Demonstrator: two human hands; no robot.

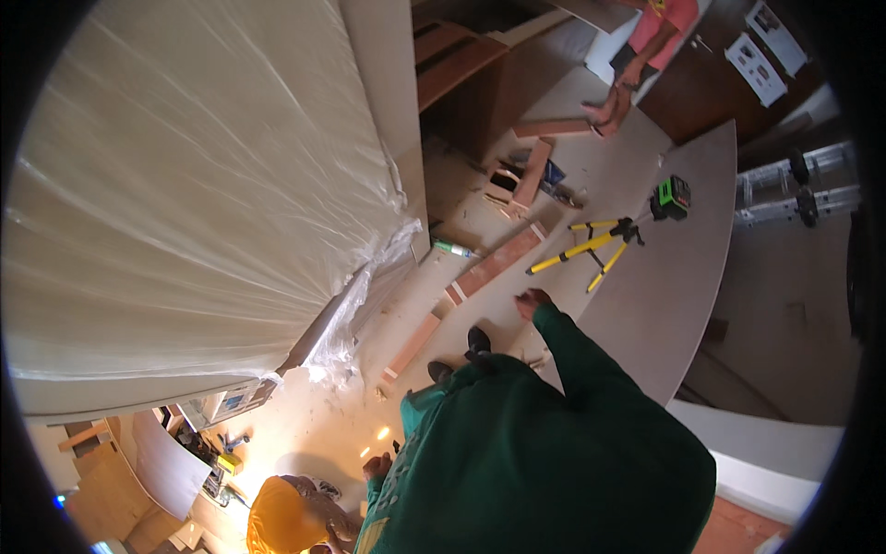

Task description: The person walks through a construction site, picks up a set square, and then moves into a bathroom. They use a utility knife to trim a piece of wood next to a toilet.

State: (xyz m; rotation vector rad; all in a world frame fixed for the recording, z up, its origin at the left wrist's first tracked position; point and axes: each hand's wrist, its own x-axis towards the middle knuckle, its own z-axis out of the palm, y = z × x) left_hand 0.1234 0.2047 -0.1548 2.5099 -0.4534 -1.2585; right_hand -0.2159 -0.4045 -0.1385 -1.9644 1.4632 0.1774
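My right hand [532, 302] hangs at the end of a green sleeve, its fingers curled in with nothing visible in them. Just beyond it lies a long reddish-brown wooden board [494, 266] with pale strips across it. A yellow tripod [591, 247] stands ahead and to the right, bearing a green and black laser level [672, 198]. My left hand [377, 464] is low at my side, near a co-worker in orange-yellow clothing [281, 517]. Its fingers are too small and dark to make out.
Plastic sheeting [194, 194] covers a large pale surface on the left. A wide grey panel [655, 286] stands beside the tripod; a metal ladder [798, 189] lies beyond it. A green-white tube [454, 249], a shorter board [412, 347] and a cardboard box [503, 182] are on the floor. Another person [646, 51] sits far right.
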